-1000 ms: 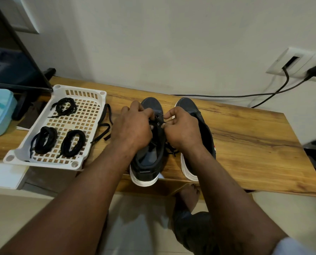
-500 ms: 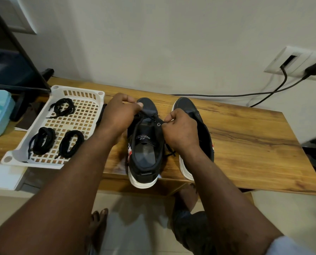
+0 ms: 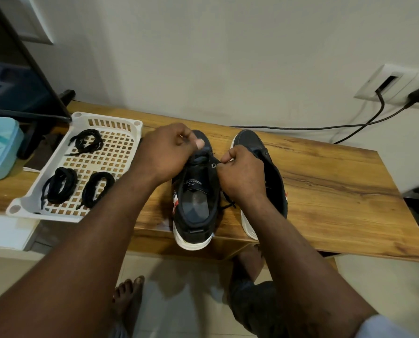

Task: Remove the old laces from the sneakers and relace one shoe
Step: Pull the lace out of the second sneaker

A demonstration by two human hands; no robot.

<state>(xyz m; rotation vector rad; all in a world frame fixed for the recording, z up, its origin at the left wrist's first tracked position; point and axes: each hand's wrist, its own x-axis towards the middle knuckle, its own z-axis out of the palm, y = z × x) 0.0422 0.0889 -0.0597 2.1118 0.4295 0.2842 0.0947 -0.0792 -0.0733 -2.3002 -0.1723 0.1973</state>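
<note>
At counter [image 3: 337,191] front edge: near sneaker [image 3: 195,211] sits with heel over edge, second sneaker [image 3: 257,145] just beside it on right.
Risks: uneven tug drags near sneaker off edge; lace [image 3: 228,205] snags in eyelet or loose tail slips back through.
Left hand [image 3: 169,152] above toe-side eyelets, fingers [image 3: 200,143] curled, pinching lace, contact mostly hidden.
Right hand [image 3: 242,172] fingers [image 3: 228,158] pinched on lace at right-side eyelet; tail hangs between sneakers.
Spare coiled laces [image 3: 87,142] in tray [image 3: 81,117], well apart.
</note>
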